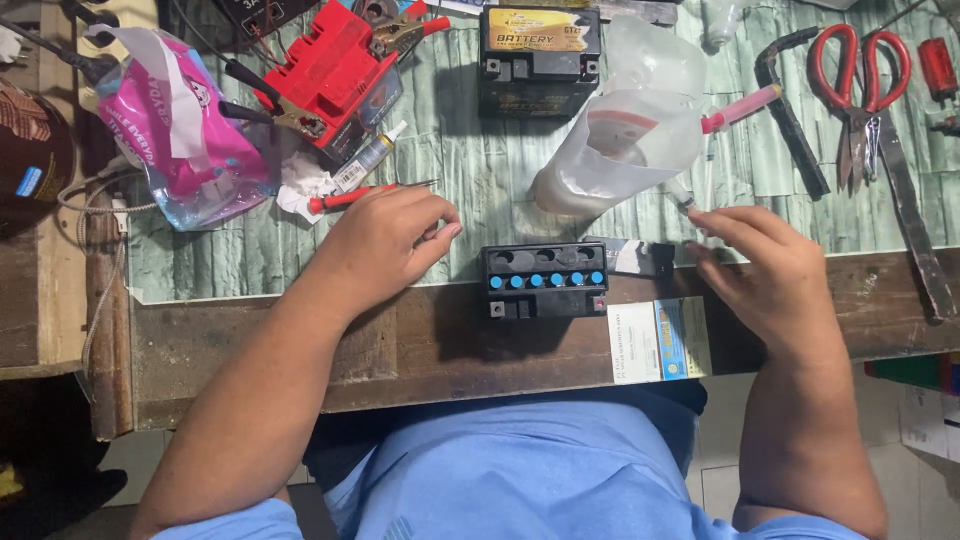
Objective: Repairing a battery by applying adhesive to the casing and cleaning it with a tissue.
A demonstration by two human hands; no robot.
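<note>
A small black battery (545, 280) with a row of blue-capped cell holes lies on the bench edge between my hands. My left hand (385, 245) rests just left of it, fingers curled, holding nothing I can see. My right hand (765, 270) sits to the right, its fingertips pinching a thin clear tube or syringe tip (682, 197) near a black strip (640, 257). That tube leads toward a clear plastic jug (625, 140) lying tilted behind the battery, with a pink syringe (742, 107) beside it.
A red battery (335, 65) with clamps and a second black battery (538, 55) stand at the back. A pink plastic bag (180, 130) is far left, red-handled scissors (858, 80) far right, a red screwdriver (350, 195), and a folded leaflet (658, 340) at the front edge.
</note>
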